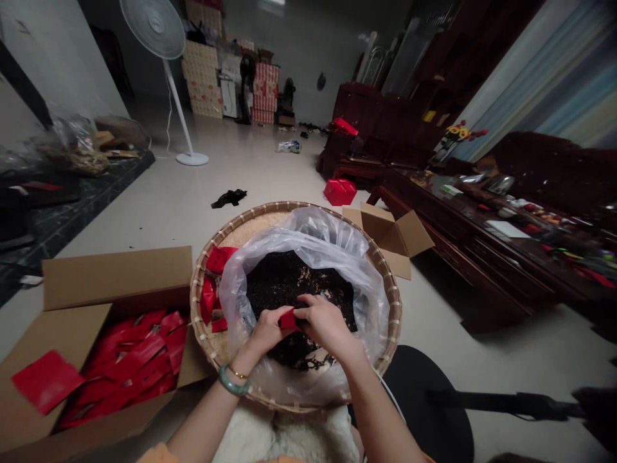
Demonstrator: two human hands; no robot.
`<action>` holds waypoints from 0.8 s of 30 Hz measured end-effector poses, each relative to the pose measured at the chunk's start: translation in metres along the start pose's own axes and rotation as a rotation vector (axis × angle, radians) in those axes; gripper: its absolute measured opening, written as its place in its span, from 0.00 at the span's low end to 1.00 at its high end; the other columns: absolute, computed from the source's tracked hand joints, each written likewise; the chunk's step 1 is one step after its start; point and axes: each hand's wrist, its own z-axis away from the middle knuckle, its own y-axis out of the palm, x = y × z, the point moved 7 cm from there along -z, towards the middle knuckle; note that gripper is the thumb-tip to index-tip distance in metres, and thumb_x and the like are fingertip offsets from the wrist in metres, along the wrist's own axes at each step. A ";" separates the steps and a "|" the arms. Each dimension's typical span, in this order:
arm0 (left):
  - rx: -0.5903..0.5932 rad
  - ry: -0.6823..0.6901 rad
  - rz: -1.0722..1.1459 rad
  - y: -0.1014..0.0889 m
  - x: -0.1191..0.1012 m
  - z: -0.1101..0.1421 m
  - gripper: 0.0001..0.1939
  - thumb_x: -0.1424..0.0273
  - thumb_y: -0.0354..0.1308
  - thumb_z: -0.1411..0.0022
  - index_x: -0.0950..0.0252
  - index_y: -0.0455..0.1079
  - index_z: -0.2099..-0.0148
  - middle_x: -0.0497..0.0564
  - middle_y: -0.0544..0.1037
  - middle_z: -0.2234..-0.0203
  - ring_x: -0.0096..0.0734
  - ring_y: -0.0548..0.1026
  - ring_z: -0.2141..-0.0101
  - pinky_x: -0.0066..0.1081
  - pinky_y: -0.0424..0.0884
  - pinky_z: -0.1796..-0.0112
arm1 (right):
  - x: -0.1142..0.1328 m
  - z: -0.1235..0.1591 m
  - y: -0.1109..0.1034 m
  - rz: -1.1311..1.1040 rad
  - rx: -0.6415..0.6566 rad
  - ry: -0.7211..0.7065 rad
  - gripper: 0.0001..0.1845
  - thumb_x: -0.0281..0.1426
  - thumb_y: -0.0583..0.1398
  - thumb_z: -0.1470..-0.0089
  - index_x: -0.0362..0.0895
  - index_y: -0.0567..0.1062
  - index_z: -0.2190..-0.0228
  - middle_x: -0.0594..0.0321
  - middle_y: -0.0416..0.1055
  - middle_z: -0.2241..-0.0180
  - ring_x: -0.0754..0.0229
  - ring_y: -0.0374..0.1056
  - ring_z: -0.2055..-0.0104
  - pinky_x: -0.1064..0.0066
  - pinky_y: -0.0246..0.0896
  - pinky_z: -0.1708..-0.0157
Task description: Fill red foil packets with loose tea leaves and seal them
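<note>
Between my two hands is a small red packet (287,319), held over a clear plastic bag (236,276) of dark, loose, dried-looking bits (274,276). My left hand (267,331) pinches the packet's left side; a green bangle and a gold-coloured bracelet circle that wrist. Fingers of my right hand (324,321) close on the packet's right side. The open bag sits in a round woven bamboo tray (393,292). More red packets (208,299) lie along the tray's left edge, partly under the bag.
At left stands an open cardboard box (118,276) full of red packets (139,360). A smaller open box (402,235) and a red box (340,191) are beyond the tray. A low wooden table (434,212) runs along the right; a white fan (186,128) stands behind. A black round base (424,399) is near my right side.
</note>
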 end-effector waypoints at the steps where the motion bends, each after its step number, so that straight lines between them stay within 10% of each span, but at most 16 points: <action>1: 0.019 -0.008 0.006 0.002 0.000 0.000 0.18 0.71 0.63 0.52 0.64 0.74 0.56 0.47 0.80 0.70 0.29 0.74 0.72 0.25 0.68 0.69 | -0.002 -0.001 0.005 0.013 0.050 0.014 0.13 0.29 0.57 0.48 0.53 0.77 0.62 0.61 0.71 0.54 0.56 0.68 0.56 0.71 0.60 0.63; 10: 0.090 -0.039 0.012 0.007 -0.006 -0.001 0.26 0.65 0.66 0.56 0.63 0.71 0.52 0.49 0.79 0.66 0.31 0.74 0.67 0.26 0.66 0.65 | -0.005 -0.011 0.010 0.092 0.160 0.018 0.11 0.27 0.58 0.50 0.46 0.78 0.64 0.57 0.75 0.66 0.57 0.71 0.63 0.74 0.58 0.67; 24: 0.046 -0.072 0.119 0.003 -0.001 -0.003 0.18 0.63 0.67 0.56 0.67 0.75 0.62 0.44 0.74 0.76 0.25 0.68 0.75 0.23 0.63 0.71 | -0.030 -0.004 -0.030 -0.573 -0.203 -0.174 0.05 0.29 0.62 0.52 0.47 0.79 0.71 0.62 0.76 0.65 0.58 0.68 0.55 0.67 0.59 0.52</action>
